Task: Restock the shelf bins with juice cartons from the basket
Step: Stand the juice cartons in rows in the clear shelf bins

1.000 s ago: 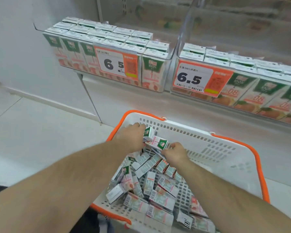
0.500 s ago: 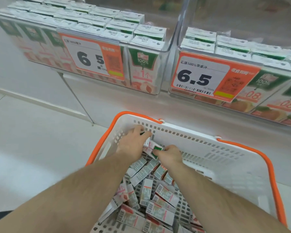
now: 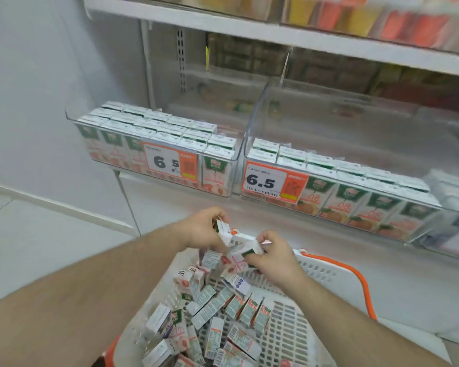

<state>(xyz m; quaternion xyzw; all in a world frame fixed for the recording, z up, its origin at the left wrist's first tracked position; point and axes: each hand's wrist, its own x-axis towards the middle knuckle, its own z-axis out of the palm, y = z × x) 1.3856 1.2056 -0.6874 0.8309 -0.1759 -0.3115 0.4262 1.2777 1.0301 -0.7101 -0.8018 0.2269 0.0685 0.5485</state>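
Both my forearms reach toward twelve o'clock over the basket (image 3: pixel 337 276). My left hand (image 3: pixel 202 231) curls its fingers around juice cartons (image 3: pixel 224 230) at the far rim; my right hand (image 3: pixel 274 254), at three o'clock from it, pinches another carton (image 3: pixel 252 249). Loose cartons (image 3: pixel 223 313) fill the basket below; the shelf bins (image 3: pixel 239 165) sit beyond.

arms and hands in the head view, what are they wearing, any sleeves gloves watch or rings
Both forearms are bare right to the bottom of the picture; no sleeve edge shows. The left hand and right hand have no gloves, and neither wrist carries a watch or band. No ring shows on the visible fingers, though motion blur could hide a thin one.
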